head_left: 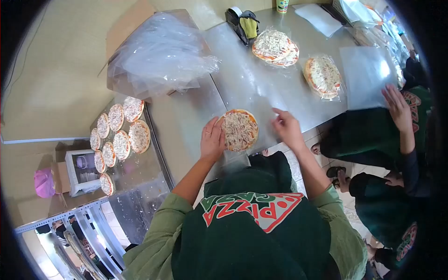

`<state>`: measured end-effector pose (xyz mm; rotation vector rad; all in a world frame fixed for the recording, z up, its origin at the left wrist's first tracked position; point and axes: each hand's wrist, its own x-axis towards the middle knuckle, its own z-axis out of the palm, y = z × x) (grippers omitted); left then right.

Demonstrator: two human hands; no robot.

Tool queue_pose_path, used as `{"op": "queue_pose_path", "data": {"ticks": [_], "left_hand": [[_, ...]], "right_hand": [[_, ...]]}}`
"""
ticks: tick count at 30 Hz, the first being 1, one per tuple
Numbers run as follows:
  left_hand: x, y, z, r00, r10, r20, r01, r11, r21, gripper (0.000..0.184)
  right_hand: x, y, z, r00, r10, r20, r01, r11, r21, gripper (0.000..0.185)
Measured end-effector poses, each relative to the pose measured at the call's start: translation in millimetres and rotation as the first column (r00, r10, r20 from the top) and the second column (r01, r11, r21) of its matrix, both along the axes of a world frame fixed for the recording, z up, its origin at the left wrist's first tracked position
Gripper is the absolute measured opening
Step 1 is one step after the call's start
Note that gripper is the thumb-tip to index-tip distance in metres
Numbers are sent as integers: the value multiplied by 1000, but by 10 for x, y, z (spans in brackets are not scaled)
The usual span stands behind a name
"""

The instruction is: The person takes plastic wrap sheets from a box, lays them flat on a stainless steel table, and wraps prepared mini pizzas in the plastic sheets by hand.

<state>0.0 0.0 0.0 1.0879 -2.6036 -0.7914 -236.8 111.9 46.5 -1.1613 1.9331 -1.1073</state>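
A small pizza (240, 130) with shredded cheese and streaks of sauce lies near the front edge of the metal table. At its left rim is my left hand (213, 140), closed on the edge, with the thumb side hidden. Clear plastic (235, 158) shows just below the pizza, by the table edge. To the right of the pizza, and apart from it, my right hand (287, 129) hovers with its index finger stretched out and nothing visible in it.
Plastic bags (161, 51) fill a cardboard box at the back left. Several unwrapped pizzas (122, 144) cover the left surface. Wrapped pizzas (323, 77) lie at the back right, near a tape dispenser (242, 25). A co-worker's hand (397, 106) touches a plastic sheet (364, 77) at the right.
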Motion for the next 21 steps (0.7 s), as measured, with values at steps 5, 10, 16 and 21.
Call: {"op": "queue_pose_path", "data": {"ticks": [5,10,16,21], "left_hand": [[-319,37,-159,956,-82,283,165,945,-282,61],[-122,-87,-204,996,69,-59,-78,983,-168,63],[-266,-179,-6,949,-222,224,262,951,-166,63],[-106,-206,-5,995,-82,63,88,990,-106,64]], "right_hand": [[565,-67,-129,919,288,-270,-311,949,-50,45],[982,-34,-357,773,464,-432,-424,885,191,48],[1236,85,-521,677,399,-619,-414,901,128,41],[1131,115,-204,853,362,-377,-303,930,207,27]]}}
